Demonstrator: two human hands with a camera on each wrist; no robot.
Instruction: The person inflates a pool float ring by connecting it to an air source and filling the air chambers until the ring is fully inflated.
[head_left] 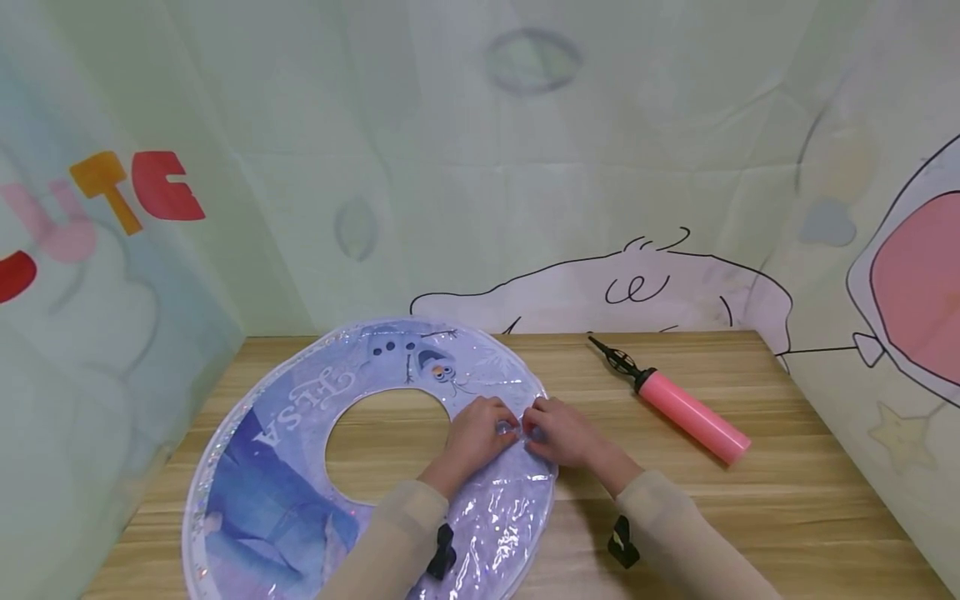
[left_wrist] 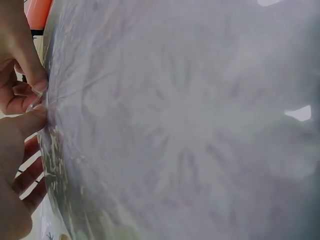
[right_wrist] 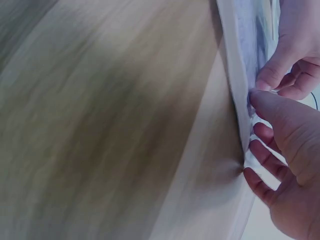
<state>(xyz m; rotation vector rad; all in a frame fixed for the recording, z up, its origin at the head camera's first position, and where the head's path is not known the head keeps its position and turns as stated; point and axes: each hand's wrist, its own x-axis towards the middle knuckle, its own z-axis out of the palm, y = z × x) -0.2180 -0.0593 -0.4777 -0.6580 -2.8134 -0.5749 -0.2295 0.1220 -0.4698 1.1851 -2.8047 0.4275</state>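
Note:
A blue and lilac swim ring (head_left: 277, 492) printed with a snowman and the word ELSA lies on the table, its clear film glossy and creased on the right side. My left hand (head_left: 478, 433) pinches the film at the ring's right part with thumb and fingers. Facing it, almost touching, my right hand (head_left: 562, 433) pinches the same spot near the outer edge. A small clear bit, perhaps the valve, shows between the hands but is mostly hidden by the fingers. In the right wrist view, the thumbs of the right hand (right_wrist: 295, 145) and left hand (right_wrist: 295, 55) meet at the edge.
A pink hand pump (head_left: 693, 417) with a black nozzle lies to the right of the ring on the wooden table (head_left: 787, 517). Printed cloth (head_left: 450, 192) hangs behind the table and along both sides. Bare wood shows through the ring's hole.

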